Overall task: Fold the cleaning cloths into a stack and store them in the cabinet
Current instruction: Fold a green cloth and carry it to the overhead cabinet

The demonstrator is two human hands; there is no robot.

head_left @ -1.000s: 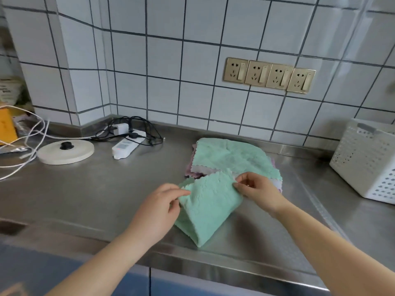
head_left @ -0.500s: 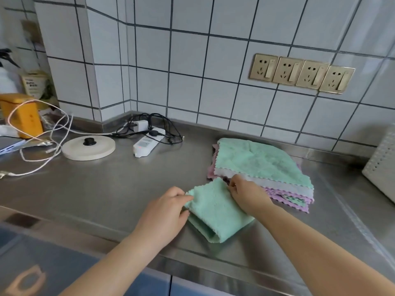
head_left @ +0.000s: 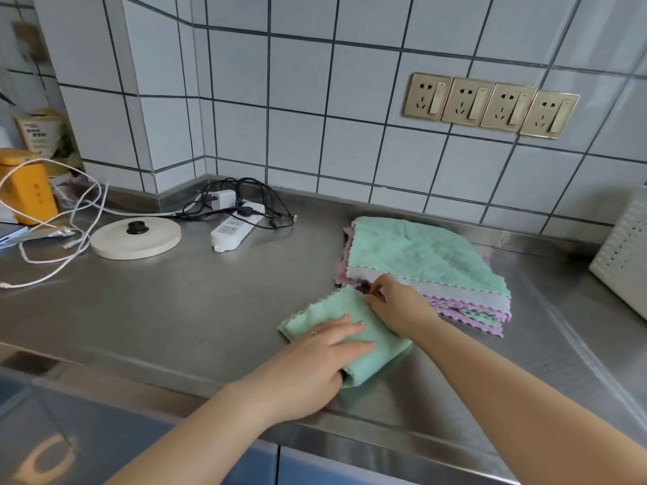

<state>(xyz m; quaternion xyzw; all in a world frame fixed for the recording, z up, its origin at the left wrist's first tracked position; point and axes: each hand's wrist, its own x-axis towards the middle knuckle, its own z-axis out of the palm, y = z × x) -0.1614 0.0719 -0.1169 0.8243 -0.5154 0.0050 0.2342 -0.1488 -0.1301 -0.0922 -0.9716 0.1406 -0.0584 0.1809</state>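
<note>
A folded green cloth (head_left: 332, 311) lies on the steel counter (head_left: 196, 302) near its front edge. My left hand (head_left: 315, 365) presses flat on it with straight fingers. My right hand (head_left: 399, 304) pinches the cloth's far right corner against the counter. Just behind it sits a pile of unfolded cloths (head_left: 420, 260), green on top with pink and purple edges showing underneath. Blue cabinet fronts (head_left: 105, 449) run below the counter edge.
A round cream kettle base (head_left: 136, 238), a white power strip (head_left: 232, 231) with tangled black cables and a white cord lie at the left. A yellow appliance (head_left: 26, 190) stands far left. A white perforated basket (head_left: 623, 264) sits at the right edge.
The green cloth went from held up and half folded to lying flat in a smaller fold. My left hand moved from pinching its edge to pressing on top. The view shifted left.
</note>
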